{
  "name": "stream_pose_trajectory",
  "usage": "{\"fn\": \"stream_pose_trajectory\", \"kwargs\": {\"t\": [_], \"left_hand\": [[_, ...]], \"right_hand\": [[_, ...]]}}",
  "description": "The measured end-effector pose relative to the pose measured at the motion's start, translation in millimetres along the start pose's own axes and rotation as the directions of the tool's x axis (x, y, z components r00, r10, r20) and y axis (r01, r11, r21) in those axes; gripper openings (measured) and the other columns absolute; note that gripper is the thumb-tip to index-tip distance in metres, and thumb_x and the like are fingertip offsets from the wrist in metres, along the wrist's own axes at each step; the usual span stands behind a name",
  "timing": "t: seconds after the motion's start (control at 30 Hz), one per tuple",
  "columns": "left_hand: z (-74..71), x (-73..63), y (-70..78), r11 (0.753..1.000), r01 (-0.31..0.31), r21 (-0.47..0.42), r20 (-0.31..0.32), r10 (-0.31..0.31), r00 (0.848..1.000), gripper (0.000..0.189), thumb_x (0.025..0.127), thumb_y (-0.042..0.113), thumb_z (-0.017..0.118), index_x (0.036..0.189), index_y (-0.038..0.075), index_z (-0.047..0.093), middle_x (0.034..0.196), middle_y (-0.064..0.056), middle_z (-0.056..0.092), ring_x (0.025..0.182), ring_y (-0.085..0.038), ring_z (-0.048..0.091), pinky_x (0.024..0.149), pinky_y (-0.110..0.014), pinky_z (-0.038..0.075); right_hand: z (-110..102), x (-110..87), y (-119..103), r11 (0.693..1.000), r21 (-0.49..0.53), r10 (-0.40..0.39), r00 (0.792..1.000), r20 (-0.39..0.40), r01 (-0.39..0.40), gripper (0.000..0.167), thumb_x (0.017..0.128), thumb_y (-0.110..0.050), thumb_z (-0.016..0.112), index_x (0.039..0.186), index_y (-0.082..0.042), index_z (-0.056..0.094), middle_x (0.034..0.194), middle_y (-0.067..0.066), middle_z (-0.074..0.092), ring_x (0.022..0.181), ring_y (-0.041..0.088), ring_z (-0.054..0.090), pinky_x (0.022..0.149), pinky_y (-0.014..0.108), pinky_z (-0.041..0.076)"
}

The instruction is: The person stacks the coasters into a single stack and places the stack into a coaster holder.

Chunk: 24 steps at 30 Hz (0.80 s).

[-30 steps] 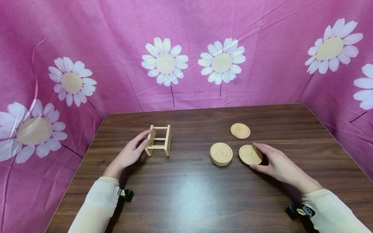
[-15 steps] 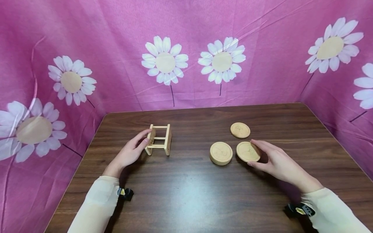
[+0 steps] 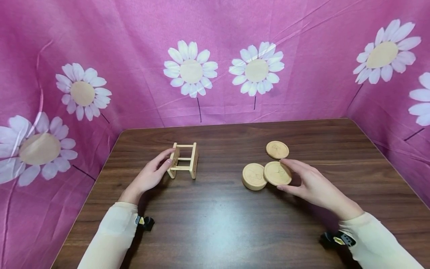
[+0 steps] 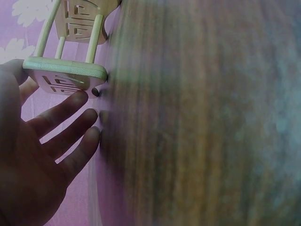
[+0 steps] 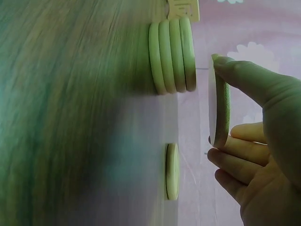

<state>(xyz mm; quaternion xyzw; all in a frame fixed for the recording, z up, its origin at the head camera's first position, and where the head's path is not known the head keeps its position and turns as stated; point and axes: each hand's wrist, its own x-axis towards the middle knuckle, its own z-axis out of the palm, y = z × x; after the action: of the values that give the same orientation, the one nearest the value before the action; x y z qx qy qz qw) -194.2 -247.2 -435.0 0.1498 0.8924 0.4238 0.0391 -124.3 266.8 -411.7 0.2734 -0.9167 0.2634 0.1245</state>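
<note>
My left hand (image 3: 149,175) holds the near side panel of a small wooden coaster rack (image 3: 193,160), made of two fretwork panels joined by dowels. In the left wrist view, the fingers spread along the rack's panel (image 4: 66,75) and the lower fingertips come down to the tabletop. My right hand (image 3: 314,186) pinches a round wooden coaster (image 3: 277,173) by its edge between thumb and fingers. That coaster is raised and tilted, overlapping the right edge of a coaster stack (image 3: 254,177) in the head view. The right wrist view shows the held coaster (image 5: 220,108) higher than the stack (image 5: 174,56).
Another coaster (image 3: 277,150) with a line engraving lies flat behind the held one. The dark wood-grain table (image 3: 215,224) ends at a pink cloth (image 3: 221,37) printed with daisies, which hangs around its back and sides.
My right hand has lifted its coaster off the table and moved it left, to the edge of the stack. The left hand and the rack have stayed in place.
</note>
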Motion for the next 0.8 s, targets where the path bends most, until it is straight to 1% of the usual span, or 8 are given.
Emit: {"fn": "stream_pose_trajectory", "kwargs": {"t": [0.07,0.1,0.13,0.2,0.23,0.33,0.6,0.8], "left_hand": [[-0.2,-0.2,0.7,1.0,-0.002,0.0,-0.001,0.002,1.0,0.048,0.116,0.026,0.049,0.164,0.019,0.046,0.154,-0.021,0.06,0.138,-0.038,0.058,0.121,-0.061,0.038],[-0.1,-0.1,0.9,1.0,-0.004,-0.001,-0.002,0.004,1.0,0.048,0.116,0.026,0.049,0.164,0.019,0.047,0.153,-0.021,0.061,0.137,-0.038,0.059,0.12,-0.061,0.039],[-0.1,-0.2,1.0,1.0,-0.006,-0.001,-0.002,0.006,1.0,0.048,0.116,0.026,0.049,0.164,0.019,0.047,0.153,-0.022,0.061,0.137,-0.038,0.059,0.12,-0.061,0.039],[0.0,-0.2,1.4,1.0,-0.01,-0.003,-0.005,0.01,1.0,0.048,0.116,0.025,0.049,0.164,0.018,0.047,0.151,-0.022,0.062,0.136,-0.038,0.059,0.12,-0.061,0.039],[0.1,-0.2,1.6,1.0,-0.013,-0.005,-0.006,0.013,1.0,0.048,0.116,0.025,0.049,0.164,0.018,0.047,0.151,-0.022,0.062,0.136,-0.038,0.06,0.12,-0.061,0.04],[0.4,-0.2,1.6,1.0,-0.015,-0.008,-0.007,0.015,1.0,0.048,0.116,0.025,0.049,0.164,0.018,0.047,0.154,-0.021,0.061,0.136,-0.038,0.06,0.12,-0.061,0.04],[0.4,-1.5,2.5,1.0,-0.012,0.005,-0.013,0.012,1.0,0.048,0.116,0.025,0.049,0.163,0.018,0.047,0.145,-0.022,0.066,0.132,-0.036,0.062,0.118,-0.06,0.042],[-0.2,-2.2,3.6,1.0,-0.019,-0.001,-0.014,0.019,1.0,0.047,0.116,0.023,0.05,0.163,0.017,0.048,0.148,-0.022,0.064,0.134,-0.037,0.061,0.119,-0.063,0.041]], "right_hand": [[1.7,2.8,-2.1,1.0,-0.008,-0.016,1.0,0.001,0.017,0.076,0.079,-0.019,0.097,0.143,0.004,0.063,0.137,0.023,0.071,0.125,0.043,0.069,0.113,-0.002,0.018],[2.5,4.1,-3.3,1.0,-0.015,-0.023,1.0,0.002,0.023,0.076,0.079,-0.019,0.097,0.142,0.005,0.063,0.137,0.022,0.071,0.125,0.042,0.069,0.113,-0.001,0.021],[3.1,5.4,-4.8,0.999,-0.022,-0.026,1.0,0.005,0.026,0.076,0.079,-0.019,0.097,0.142,0.004,0.063,0.137,0.022,0.071,0.125,0.042,0.069,0.115,0.005,0.029],[4.2,7.5,-7.5,0.999,-0.035,-0.022,1.0,0.014,0.023,0.076,0.079,-0.02,0.097,0.142,0.005,0.063,0.138,0.022,0.071,0.125,0.043,0.069,0.117,0.023,0.043],[4.9,8.5,-8.7,0.999,-0.042,-0.02,1.0,0.018,0.02,0.076,0.079,-0.021,0.097,0.142,0.004,0.063,0.138,0.023,0.071,0.126,0.043,0.068,0.115,0.033,0.047],[6.9,12.0,-12.0,0.999,-0.045,-0.012,1.0,0.028,0.013,0.076,0.079,-0.022,0.097,0.142,0.004,0.064,0.139,0.023,0.07,0.128,0.043,0.067,0.104,0.058,0.049],[15.7,23.7,-19.9,1.0,-0.019,-0.022,0.998,0.06,0.024,0.076,0.081,-0.022,0.096,0.143,0.006,0.062,0.14,0.025,0.069,0.132,0.044,0.065,0.108,0.062,0.049],[21.2,30.5,-25.6,1.0,-0.004,0.003,0.994,0.113,-0.002,0.073,0.086,-0.024,0.093,0.144,0.007,0.061,0.141,0.025,0.068,0.134,0.045,0.062,0.111,0.065,0.047]]}}
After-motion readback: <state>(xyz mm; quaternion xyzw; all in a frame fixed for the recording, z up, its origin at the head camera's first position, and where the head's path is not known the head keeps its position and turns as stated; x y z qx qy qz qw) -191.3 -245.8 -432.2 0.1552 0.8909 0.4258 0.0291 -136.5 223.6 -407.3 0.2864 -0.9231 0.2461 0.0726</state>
